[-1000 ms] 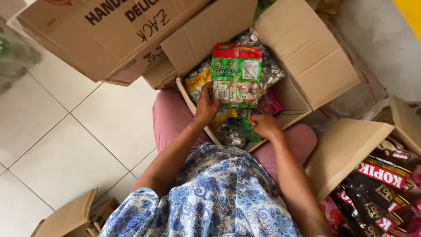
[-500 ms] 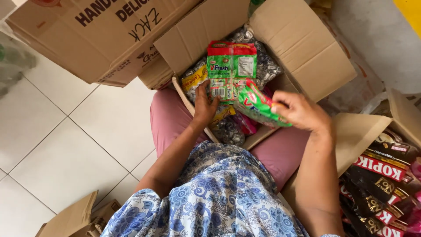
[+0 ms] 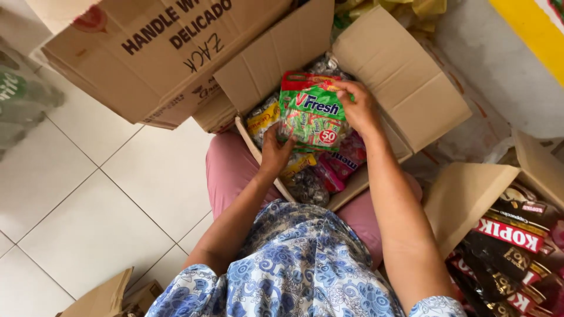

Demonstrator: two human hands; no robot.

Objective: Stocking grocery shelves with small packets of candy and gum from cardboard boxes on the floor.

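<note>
An open cardboard box [image 3: 405, 76] rests on my lap, filled with several bags of wrapped sweets. On top lies a green and red candy bag [image 3: 311, 114]. My left hand [image 3: 275, 154] grips the bag's lower left corner. My right hand [image 3: 359, 108] holds its upper right edge, fingers curled over the top. Under it lie a yellow bag [image 3: 262, 120], a pink bag [image 3: 343, 164] and a silvery bag [image 3: 308, 186].
A large closed cardboard box [image 3: 147, 53] stands at the upper left on the white tiled floor [image 3: 88, 205]. At the right, another open box [image 3: 470, 194] holds dark red and black sachet packs [image 3: 511, 246]. A flattened carton piece [image 3: 103, 296] lies at the bottom left.
My right hand rose from the box's lower part, lifted a green bag, and now sets it on the top of the pile. My left hand stayed at the bag's lower left.
</note>
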